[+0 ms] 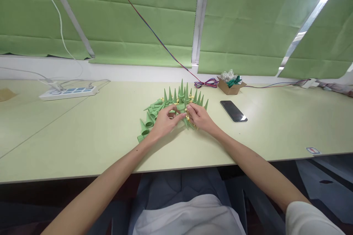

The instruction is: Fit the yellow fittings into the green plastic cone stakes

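A: How many hands, and what are they on?
B: Two; the left hand (166,118) has thumb and fingers closed around one light-green hollow plastic cone (180,107); the right hand (199,116) has its fingertips pinched just beside that cone's rim; whether they grip anything, I cannot tell.
A: Where is that cone?
B: Between the two hands, wide end up, above the middle of the pale-yellow table (110,136), nearer the far edge than the near one.
A: And the other cones?
B: At least eight standing green pointed cones (181,93) behind the hands, on the far-edge side; at least six lying green cones (149,122) beside the left hand; the hands hide some, and the small yellow plastic pieces (191,97) among them are too small to count.
A: Anything else?
B: One black rectangular phone (234,111), right of the hands; one open brown cardboard box (231,87) by the far edge, holding clear and green crumpled material (233,78); one white power strip (77,92) near the far left corner; one sticker (313,150) at the near edge, toward the right.
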{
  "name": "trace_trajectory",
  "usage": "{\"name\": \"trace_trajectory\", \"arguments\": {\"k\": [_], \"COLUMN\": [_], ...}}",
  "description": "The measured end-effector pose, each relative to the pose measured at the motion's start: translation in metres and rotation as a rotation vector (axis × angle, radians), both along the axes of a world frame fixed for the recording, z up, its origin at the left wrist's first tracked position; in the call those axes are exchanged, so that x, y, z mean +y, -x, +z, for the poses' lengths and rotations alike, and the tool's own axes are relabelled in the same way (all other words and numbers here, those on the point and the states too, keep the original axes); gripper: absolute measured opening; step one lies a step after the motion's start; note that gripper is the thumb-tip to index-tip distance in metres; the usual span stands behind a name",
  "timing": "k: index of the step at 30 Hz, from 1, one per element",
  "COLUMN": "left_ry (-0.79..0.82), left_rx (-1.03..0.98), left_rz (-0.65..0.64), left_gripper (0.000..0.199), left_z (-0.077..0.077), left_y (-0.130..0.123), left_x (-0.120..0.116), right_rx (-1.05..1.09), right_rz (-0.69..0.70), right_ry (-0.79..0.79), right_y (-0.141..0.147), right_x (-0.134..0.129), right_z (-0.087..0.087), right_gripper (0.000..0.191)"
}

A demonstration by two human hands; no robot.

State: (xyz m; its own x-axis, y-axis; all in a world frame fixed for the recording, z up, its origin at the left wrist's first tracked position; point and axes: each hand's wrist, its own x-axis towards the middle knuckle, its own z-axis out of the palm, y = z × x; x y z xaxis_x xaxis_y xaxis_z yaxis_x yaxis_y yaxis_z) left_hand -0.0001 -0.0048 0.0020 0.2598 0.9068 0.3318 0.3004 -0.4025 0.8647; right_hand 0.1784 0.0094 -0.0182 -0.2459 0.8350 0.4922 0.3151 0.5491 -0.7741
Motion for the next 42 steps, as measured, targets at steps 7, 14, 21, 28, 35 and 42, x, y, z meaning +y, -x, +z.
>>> {"name": "trace_trajectory", "arguments": {"k": [7,14,21,28,35,42], "left_ry": [-0.141,-0.129,-0.049,0.228,0.366,0.449], "left_rx": [0.0,0.039,-0.027,-0.237,-0.339,-0.398], "left_rz": [0.047,0.052,0.047,-0.107,-0.205,-0.283], "left_gripper": [0.032,0.033,0.029,0.051,0.05,0.044], "left_z": [-0.006,-0.002,-0.001,0.0,0.001,-0.001], "left_y": [-0.003,-0.004,-0.004,-0.005,-0.004,-0.003], "left_x": [0.003,0.002,0.003,0.006,0.005,0.008], "right_rx": [0.054,0.048,0.105,-0.007,-0.024,-0.019], "right_rz": [0.025,-0.057,-0.086,-0.075,-0.033,-0.014], "right_ry": [0.049,-0.021,-0.048,-0.157,-0.162,-0.135], "right_y": [0.002,0.005,0.003,0.002,0.002,0.001], "right_x": [0.003,0.0,-0.003,-0.008,-0.008,-0.009], "right_z": [-0.004,-0.002,-0.001,0.006,0.006,0.008], "right_gripper": [0.048,0.047,0.039,0.03,0.029,0.031]}}
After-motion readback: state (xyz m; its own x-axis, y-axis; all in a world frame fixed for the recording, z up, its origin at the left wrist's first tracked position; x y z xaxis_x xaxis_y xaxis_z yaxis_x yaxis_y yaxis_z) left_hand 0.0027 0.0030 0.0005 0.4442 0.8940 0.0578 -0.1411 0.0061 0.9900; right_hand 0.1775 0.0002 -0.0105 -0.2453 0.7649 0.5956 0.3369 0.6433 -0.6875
